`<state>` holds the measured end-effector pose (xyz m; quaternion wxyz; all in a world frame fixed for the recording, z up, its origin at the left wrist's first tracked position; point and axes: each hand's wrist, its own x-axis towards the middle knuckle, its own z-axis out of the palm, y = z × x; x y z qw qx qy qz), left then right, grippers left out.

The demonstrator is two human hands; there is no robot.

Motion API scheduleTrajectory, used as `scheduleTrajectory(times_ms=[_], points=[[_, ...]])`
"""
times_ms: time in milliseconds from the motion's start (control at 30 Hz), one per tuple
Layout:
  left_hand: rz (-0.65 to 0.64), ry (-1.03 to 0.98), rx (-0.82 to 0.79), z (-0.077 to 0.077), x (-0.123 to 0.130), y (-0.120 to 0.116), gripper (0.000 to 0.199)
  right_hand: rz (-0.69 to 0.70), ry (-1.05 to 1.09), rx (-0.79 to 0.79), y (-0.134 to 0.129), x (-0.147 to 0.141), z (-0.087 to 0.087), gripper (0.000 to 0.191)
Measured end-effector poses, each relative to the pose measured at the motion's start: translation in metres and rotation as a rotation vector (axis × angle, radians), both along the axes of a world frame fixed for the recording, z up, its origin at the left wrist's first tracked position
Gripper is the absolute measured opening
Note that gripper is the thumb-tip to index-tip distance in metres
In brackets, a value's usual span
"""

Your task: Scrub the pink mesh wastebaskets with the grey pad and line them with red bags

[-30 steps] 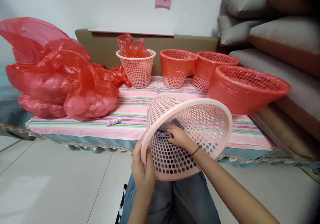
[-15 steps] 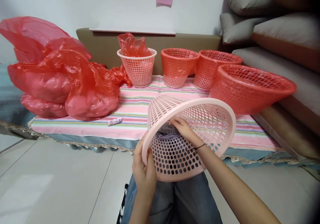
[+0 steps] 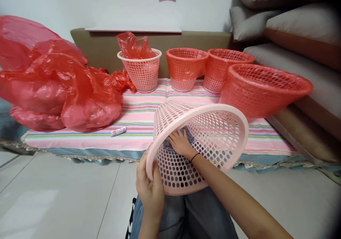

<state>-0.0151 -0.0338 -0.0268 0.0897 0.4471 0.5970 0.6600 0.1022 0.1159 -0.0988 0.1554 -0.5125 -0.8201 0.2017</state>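
A pink perforated plastic basket [image 3: 213,108] lies tilted on its side above my lap, its wide mouth facing me. My left hand [image 3: 150,184] is closed round the left part of its rim, thumb on the inside. My right hand [image 3: 180,143] reaches into the basket with its fingers spread flat over a grey fuzzy cloth [image 3: 190,136] with a purplish edge. The cloth rests against the inner wall, partly covered by the hand. A dark band circles my right wrist.
Red plastic bags [image 3: 90,107] with rounded contents sit at the left of the striped cover [image 3: 141,123]. Near them lies a small white tube [image 3: 118,131]. Behind stand a pink basket [image 3: 144,72] and three baskets wrapped in red plastic [image 3: 186,65]. Grey cushions [image 3: 301,26] are piled at right.
My right hand has gone from pinching the cloth to lying spread over it, pressed to the inner wall. My left hand keeps its grip on the rim. The view has shifted slightly.
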Motion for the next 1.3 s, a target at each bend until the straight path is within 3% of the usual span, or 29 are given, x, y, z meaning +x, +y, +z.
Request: scheduleTrajectory(times_ms=[233,467,533,633,733,1133,1300], points=[[-0.019,0.011,0.002,0.003,0.000,0.001,0.032,0.006,-0.001,-0.020,0.008,0.004,0.002,0.045],[-0.028,0.001,-0.001,0.006,-0.003,0.001,0.032,0.059,0.052,0.069,-0.001,0.007,0.025,0.024],[-0.035,0.015,0.000,0.006,-0.003,0.001,0.031,0.119,0.043,0.080,-0.007,0.009,0.029,0.030],[-0.012,0.007,-0.009,0.006,-0.003,0.000,0.033,0.202,0.005,0.084,-0.016,0.010,0.030,0.056],[-0.002,-0.015,-0.021,0.005,-0.003,0.000,0.034,0.205,-0.038,0.099,-0.020,0.009,0.027,0.068],[0.008,-0.053,-0.009,0.006,-0.003,-0.004,0.040,0.192,-0.099,0.170,-0.017,0.009,0.023,0.050],[-0.102,-0.120,0.104,0.011,-0.003,-0.005,0.048,0.128,-0.075,0.119,-0.018,0.009,0.030,0.050]])
